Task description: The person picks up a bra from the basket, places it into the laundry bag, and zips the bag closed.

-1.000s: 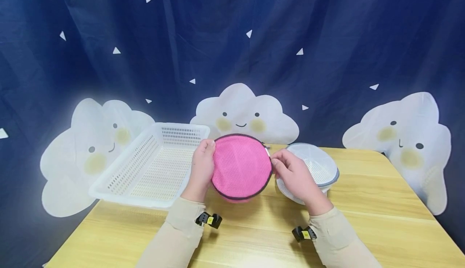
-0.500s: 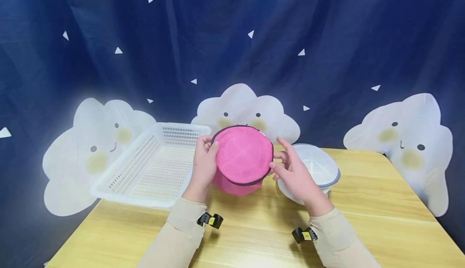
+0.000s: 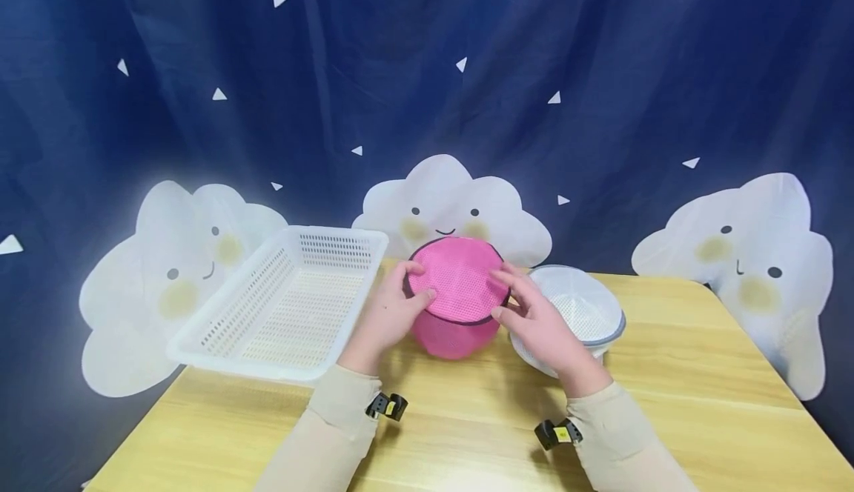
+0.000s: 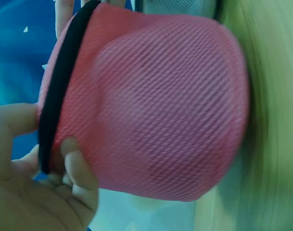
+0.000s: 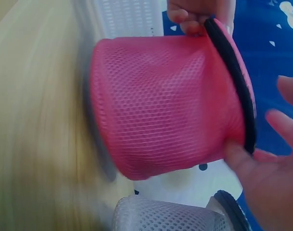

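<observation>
A pink mesh laundry bag (image 3: 460,281), round and drum-shaped with a black zip edge, stands upright at mid table, its lid facing up. My left hand (image 3: 387,307) holds the lid's left edge, fingertips curled at the black band; the left wrist view shows these fingers (image 4: 79,168) close up against the mesh. On the other side my right hand (image 3: 540,321) has its fingers spread loosely over the rim. In the right wrist view one right fingertip (image 5: 235,151) touches the bag's side just below the band.
A white slotted plastic basket (image 3: 320,358) lies to the left. Close by my right hand is a white mesh bag (image 3: 587,307) with a grey edge. The wooden table (image 3: 467,433) ends in front of a dark blue curtain (image 3: 427,70) with cloud prints.
The pink bag has tipped from facing me to upright and lowered toward the table. My right hand has let go of the edge and spread its fingers over the rim.
</observation>
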